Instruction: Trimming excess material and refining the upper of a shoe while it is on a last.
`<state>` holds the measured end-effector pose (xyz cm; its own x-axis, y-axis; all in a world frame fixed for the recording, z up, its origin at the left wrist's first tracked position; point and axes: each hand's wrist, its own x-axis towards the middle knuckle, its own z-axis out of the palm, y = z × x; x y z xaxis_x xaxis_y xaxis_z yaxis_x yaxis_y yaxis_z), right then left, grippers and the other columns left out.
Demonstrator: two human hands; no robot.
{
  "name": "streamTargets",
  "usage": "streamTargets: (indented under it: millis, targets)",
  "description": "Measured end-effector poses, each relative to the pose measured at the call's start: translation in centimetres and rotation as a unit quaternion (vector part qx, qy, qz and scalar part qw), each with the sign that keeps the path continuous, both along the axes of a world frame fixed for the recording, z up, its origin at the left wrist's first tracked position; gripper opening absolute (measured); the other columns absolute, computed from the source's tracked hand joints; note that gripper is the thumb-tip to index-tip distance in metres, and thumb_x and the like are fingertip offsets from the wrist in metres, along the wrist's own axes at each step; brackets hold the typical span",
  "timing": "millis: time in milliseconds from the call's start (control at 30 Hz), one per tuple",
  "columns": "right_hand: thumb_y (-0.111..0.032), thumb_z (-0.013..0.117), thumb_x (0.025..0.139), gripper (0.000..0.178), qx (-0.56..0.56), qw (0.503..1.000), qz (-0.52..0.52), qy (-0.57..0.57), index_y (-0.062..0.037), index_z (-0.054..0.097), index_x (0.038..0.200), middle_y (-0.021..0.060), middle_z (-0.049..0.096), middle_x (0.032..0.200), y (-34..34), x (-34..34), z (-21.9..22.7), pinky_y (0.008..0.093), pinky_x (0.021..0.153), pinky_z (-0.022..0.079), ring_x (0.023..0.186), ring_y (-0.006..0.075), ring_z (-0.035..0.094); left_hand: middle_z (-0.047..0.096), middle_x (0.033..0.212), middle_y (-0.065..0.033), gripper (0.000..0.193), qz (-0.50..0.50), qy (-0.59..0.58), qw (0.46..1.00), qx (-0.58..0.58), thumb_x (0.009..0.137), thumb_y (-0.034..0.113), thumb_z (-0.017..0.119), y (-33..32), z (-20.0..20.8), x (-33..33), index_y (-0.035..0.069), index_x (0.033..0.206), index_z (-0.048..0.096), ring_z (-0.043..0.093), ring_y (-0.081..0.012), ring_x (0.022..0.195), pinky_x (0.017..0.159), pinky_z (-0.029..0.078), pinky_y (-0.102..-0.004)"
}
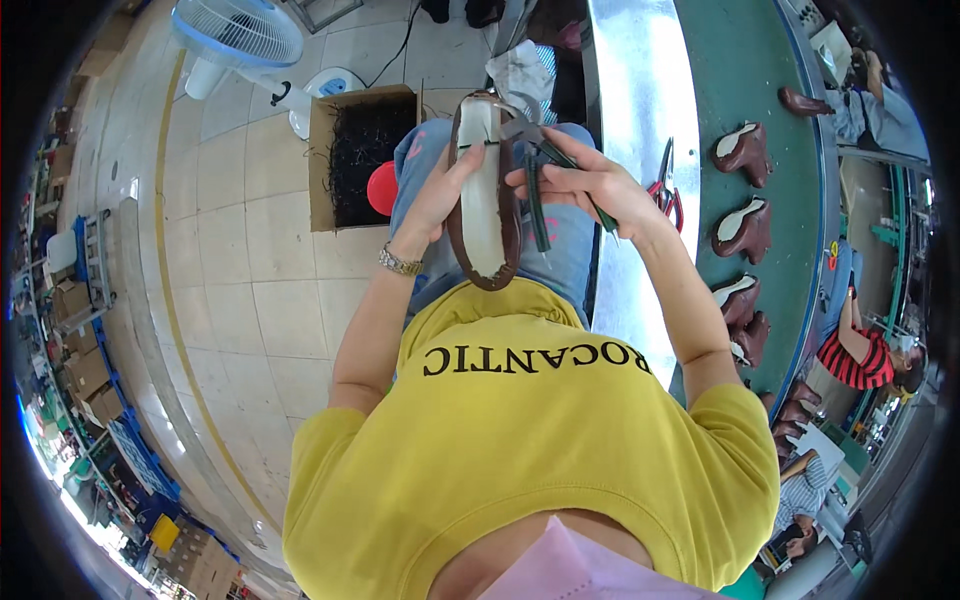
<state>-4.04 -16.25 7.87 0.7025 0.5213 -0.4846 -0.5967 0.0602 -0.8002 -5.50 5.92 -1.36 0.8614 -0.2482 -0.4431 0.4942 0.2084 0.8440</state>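
Note:
A brown leather shoe upper on a last (484, 225) lies sole up over my lap, its white insole facing me. My left hand (440, 192) grips its left side, thumb laid on the insole. In my right hand (600, 185) is a pair of pincers (537, 210) with dark green handles, the handles spread apart. The pincers' metal head touches the upper's right edge near its far end. Whether the jaws pinch the leather is too small to tell.
On the steel bench strip (655, 270) at my right lies a red-handled tool (667, 185). Beyond it, a green conveyor belt (725, 60) carries several brown shoes (742, 230). A carton (322, 180) of black scraps, a red round object (382, 188) and a fan (238, 35) stand left. People sit beyond the belt.

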Motion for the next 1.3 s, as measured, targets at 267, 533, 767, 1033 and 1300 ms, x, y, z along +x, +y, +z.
streamTargets:
  millis: [267, 533, 767, 1033, 1300]
  targets:
    - [-0.013, 0.055, 0.097, 0.063, -0.142, 0.989, 0.039, -0.008, -0.0088, 0.023, 0.151, 0.0071, 0.059, 0.096, 2.2, 2.5, 0.6, 0.0296, 0.074, 0.055, 0.080, 0.0138, 0.061, 0.055, 0.130, -0.0180, 0.050, 0.011, -0.202, 0.950, 0.238, 0.093, 0.035, 0.060, 0.6, 0.8, 2.0, 0.005, 0.132, 0.052, 0.056, -0.0243, 0.115, 0.095, 0.044, -0.0328]
    - [-0.010, 0.050, 0.099, 0.057, -0.167, 0.972, 0.046, -0.156, -0.0102, 0.027, 0.151, 0.0026, 0.056, 0.086, 2.6, 0.5, -1.8, 0.0230, 0.060, 0.045, 0.072, 0.0092, 0.056, 0.070, 0.081, -0.0142, 0.017, 0.120, -0.334, 0.859, 0.370, 0.087, 0.012, 0.065, 0.1, 1.0, 5.2, 0.001, 0.098, 0.070, 0.067, -0.0176, 0.069, 0.063, 0.050, -0.0282]
    - [-0.011, 0.050, 0.098, 0.057, -0.326, 0.910, 0.178, -0.185, -0.0089, 0.027, 0.150, 0.0057, 0.061, 0.079, 1.1, 3.2, 1.2, 0.0291, 0.059, 0.046, 0.063, 0.0129, 0.059, 0.069, 0.087, -0.0168, 0.016, 0.076, -0.417, 0.818, 0.388, 0.089, 0.009, 0.061, 1.2, 0.2, 4.9, 0.002, 0.101, 0.070, 0.068, -0.0263, 0.073, 0.065, 0.051, -0.0326]
    - [-0.011, 0.052, 0.095, 0.056, -0.405, 0.813, 0.272, -0.317, -0.0085, 0.031, 0.147, 0.0136, 0.062, 0.069, 1.5, 6.0, 5.4, 0.0343, 0.067, 0.051, 0.061, 0.0228, 0.063, 0.069, 0.095, -0.0174, 0.017, 0.085, -0.465, 0.793, 0.385, 0.088, 0.007, 0.058, 1.0, 0.9, 4.4, 0.000, 0.101, 0.067, 0.066, -0.0343, 0.084, 0.074, 0.052, -0.0384]
    - [-0.015, 0.055, 0.094, 0.053, -0.532, 0.702, 0.281, -0.381, -0.0122, 0.038, 0.144, 0.0228, 0.068, 0.089, 4.0, 5.9, 2.8, 0.0484, 0.075, 0.050, 0.077, 0.0435, 0.064, 0.069, 0.090, -0.0152, 0.013, 0.082, -0.434, 0.811, 0.383, 0.091, 0.010, 0.060, 1.2, 0.0, 4.2, 0.003, 0.100, 0.065, 0.067, -0.0316, 0.081, 0.070, 0.052, -0.0358]
